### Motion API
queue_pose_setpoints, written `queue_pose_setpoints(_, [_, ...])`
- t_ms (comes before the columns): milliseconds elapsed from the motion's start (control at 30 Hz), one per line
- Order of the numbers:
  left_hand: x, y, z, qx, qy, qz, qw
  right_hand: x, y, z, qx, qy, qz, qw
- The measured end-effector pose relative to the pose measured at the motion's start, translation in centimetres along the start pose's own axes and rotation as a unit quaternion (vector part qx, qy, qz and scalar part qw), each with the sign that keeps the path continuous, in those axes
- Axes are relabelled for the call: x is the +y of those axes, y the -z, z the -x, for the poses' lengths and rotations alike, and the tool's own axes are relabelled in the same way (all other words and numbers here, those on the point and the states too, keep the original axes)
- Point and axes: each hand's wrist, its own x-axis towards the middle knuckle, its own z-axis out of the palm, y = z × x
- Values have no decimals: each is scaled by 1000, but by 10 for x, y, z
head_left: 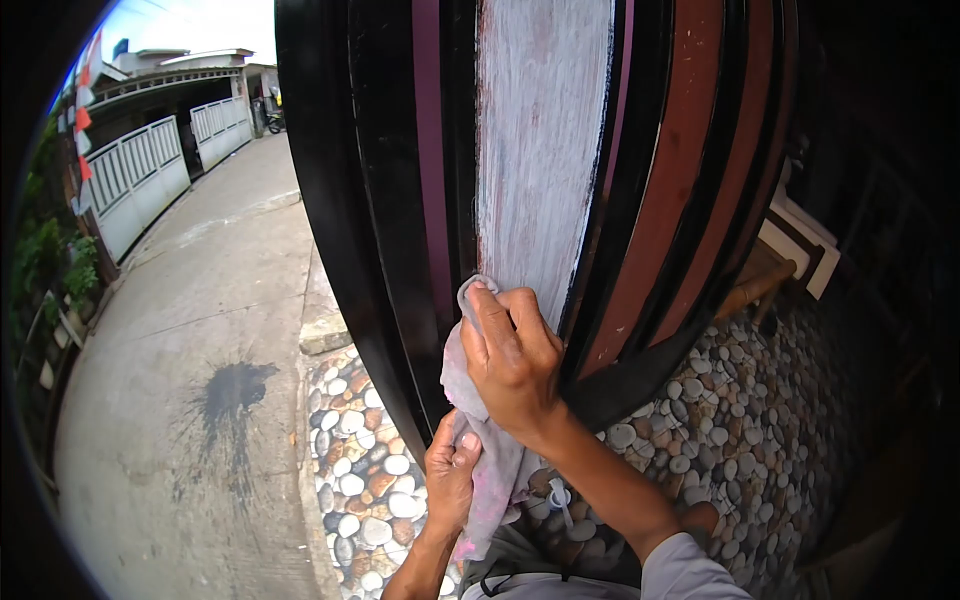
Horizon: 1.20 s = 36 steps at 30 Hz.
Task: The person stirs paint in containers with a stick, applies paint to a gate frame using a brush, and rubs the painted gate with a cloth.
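Observation:
A grey cloth with pink stains hangs between my two hands. My right hand is closed on its upper part and presses it against the lower left edge of a whitish painted strip. Lower down, my left hand grips the hanging part of the cloth. The strip belongs to a tall panel with black bars, a purple strip to the left and reddish-brown strips to the right.
Pebble-patterned ground lies below the panel. A concrete road with a dark splash mark runs along the left, beside white gates. Wooden furniture stands at right. A small white object is near my cloth.

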Motion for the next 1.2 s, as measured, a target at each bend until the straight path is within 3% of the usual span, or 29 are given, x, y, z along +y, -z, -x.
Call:
queue_pose_setpoints(133, [12,-4,-6,-11,-39,65,997,-4,-1,-16,4,-9,-6,1000])
queue_pose_setpoints(367, [7,-7,-3,15,3,-5,1000,2,0,-5,-5,30,-6,1000])
queue_pose_setpoints(467, [20,-11,-13,13,-10,46,999,-2,0,-34,27,45,-11,999])
queue_pose_setpoints(700, [18,-14,-12,10,-27,-28,999,0,8,-24,-4,27,-21,999])
queue_pose_setpoints(867, [39,-27,-31,5,-95,54,994,-3,7,-75,8,53,-34,998])
queue_pose_setpoints(967, [53,-35,-33,-14,-69,17,997,0,8,-69,-3,46,-39,998])
queue_pose_setpoints(1033, [25,-15,-28,-36,-80,11,996,-3,9,-49,-4,26,-22,999])
queue_pose_setpoints(1133, [12,-11,-28,-1,-32,-52,998,1,10,-49,-2,35,-23,999])
queue_pose_setpoints(1200, [39,-34,-30,8,-109,-33,994,-2,9,-65,2,34,-39,999])
